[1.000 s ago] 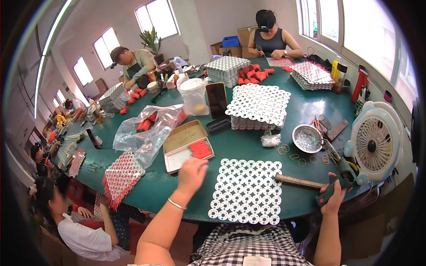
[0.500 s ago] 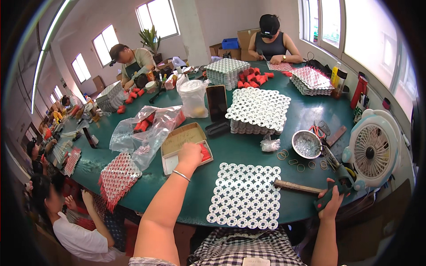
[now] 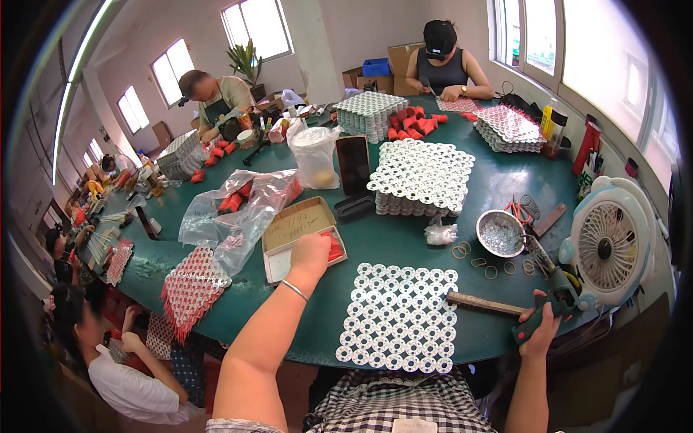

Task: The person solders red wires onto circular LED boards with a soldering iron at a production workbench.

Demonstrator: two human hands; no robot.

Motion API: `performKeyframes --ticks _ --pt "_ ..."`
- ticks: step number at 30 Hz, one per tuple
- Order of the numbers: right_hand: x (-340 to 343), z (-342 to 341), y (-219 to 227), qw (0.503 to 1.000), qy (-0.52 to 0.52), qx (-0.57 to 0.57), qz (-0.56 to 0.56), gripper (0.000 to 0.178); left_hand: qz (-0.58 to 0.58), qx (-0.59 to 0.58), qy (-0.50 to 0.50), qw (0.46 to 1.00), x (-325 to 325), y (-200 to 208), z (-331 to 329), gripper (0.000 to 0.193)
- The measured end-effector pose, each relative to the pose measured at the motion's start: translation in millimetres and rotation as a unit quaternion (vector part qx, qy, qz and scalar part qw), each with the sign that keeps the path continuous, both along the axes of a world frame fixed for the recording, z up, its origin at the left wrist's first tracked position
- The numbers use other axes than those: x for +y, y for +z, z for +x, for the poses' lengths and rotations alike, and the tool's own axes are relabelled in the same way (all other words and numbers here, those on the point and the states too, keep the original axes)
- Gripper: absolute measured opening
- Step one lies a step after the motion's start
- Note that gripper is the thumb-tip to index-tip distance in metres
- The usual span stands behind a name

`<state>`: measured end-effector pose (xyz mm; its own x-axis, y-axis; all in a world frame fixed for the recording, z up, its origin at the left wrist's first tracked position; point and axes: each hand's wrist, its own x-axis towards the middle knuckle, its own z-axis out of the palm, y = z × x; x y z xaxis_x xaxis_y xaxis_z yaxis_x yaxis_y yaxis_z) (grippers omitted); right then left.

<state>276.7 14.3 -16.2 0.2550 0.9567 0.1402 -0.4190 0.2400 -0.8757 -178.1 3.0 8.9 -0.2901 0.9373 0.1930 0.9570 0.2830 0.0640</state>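
"Sticks (image 3: 335, 247), red, in the box (image 3: 282, 265): pinched by the left hand (image 3: 310, 254)?"
"That cannot be told; a green tool (image 3: 528, 327) is gripped by the right hand (image 3: 538, 339) near the white sheet (image 3: 395, 317)."

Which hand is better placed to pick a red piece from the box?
Left, probably: the left hand is at the red pieces in the box; the right hand, farther away, grips a dark green object.
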Motion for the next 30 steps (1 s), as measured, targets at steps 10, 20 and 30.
performKeyframes --ticks 10,20,30 --pt "1.0 -1.5 0.1 1.000 0.003 0.013 0.006 0.037 -0.055 0.177 0.002 0.983 6.7 17.2 11.4 0.013" --pt "-0.1 -3.6 1.6 1.000 0.009 0.009 0.008 0.037 0.073 0.018 -0.038 0.996 1.2 -0.4 -26.9 0.010" --pt "-1.1 -4.2 1.9 1.000 0.000 -0.018 0.001 0.038 0.264 -0.637 -0.010 0.724 -62.1 -10.3 16.6 0.011"
